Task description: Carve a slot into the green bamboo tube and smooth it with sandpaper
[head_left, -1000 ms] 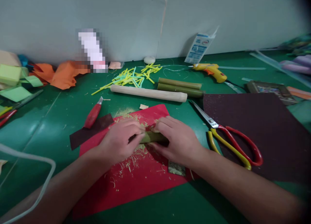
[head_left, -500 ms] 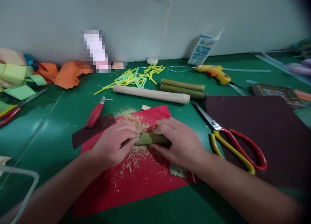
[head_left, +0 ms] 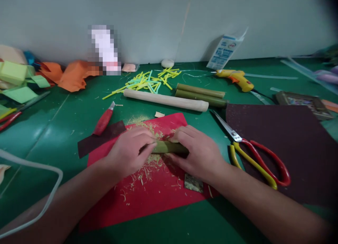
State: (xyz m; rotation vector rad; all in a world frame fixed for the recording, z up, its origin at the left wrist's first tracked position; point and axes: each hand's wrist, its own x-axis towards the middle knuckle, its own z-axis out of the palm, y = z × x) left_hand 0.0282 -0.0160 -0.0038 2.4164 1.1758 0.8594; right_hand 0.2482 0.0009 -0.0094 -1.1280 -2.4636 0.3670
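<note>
A short green bamboo piece (head_left: pixel 169 147) lies crosswise between my two hands, over a red sheet (head_left: pixel 155 205) strewn with pale shavings. My left hand (head_left: pixel 133 150) is closed in a pinch at its left end, thumb in front and fingers behind. Whether a thin scrap also sits under those fingertips, I cannot tell. My right hand (head_left: pixel 199 152) grips the right end, which its palm hides. Just below the right hand is a small grey mottled piece (head_left: pixel 193 183). A red-handled craft knife (head_left: pixel 104 120) rests on a dark brown strip (head_left: pixel 101 140) left of my left hand.
Large scissors (head_left: pixel 237 138) with red and yellow handles lie partly on a brown sheet (head_left: pixel 285 138). Behind are a peeled pale stick (head_left: pixel 166 100), green bamboo lengths (head_left: pixel 200 96), cut yellow straws (head_left: pixel 142 82) and a yellow glue gun (head_left: pixel 235 78). A whitish loop (head_left: pixel 54 187) crosses my left forearm.
My left fingers have shifted slightly right along the bamboo piece, covering more of its left end. My right hand keeps its grip. The whitish loop has swung right, and the view has shifted a little.
</note>
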